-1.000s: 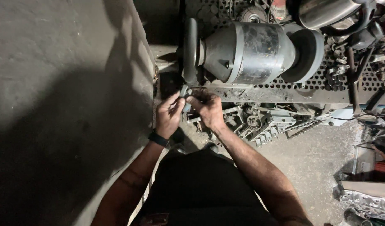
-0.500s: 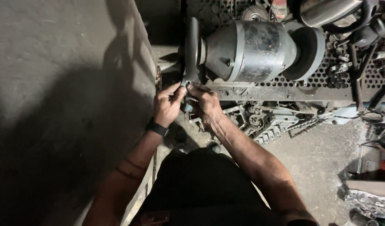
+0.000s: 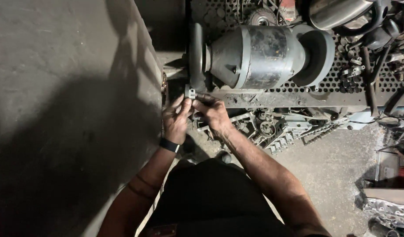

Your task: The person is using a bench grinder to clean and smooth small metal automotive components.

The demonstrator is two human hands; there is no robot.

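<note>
A grey bench grinder (image 3: pixel 259 55) lies across a perforated metal bench, its left wheel (image 3: pixel 195 55) facing me. Both of my hands hold a small pale metal piece (image 3: pixel 191 93) just under that wheel. My left hand (image 3: pixel 175 119), with a dark band on its wrist, pinches the piece from the left. From the right, my right hand (image 3: pixel 214 112) grips the same piece with fingers curled. The piece sits very close to the wheel's lower rim; contact cannot be made out.
A perforated steel bench (image 3: pixel 338 83) carries tools and bolts at the right. Scrap gears and metal parts (image 3: pixel 272 127) lie heaped on the floor below it. A grey wall (image 3: pixel 70 109) fills the left. More metal castings (image 3: pixel 386 210) lie at the lower right.
Both hands have risen together with the small piece, from below the bench edge up to the grinder's left wheel.
</note>
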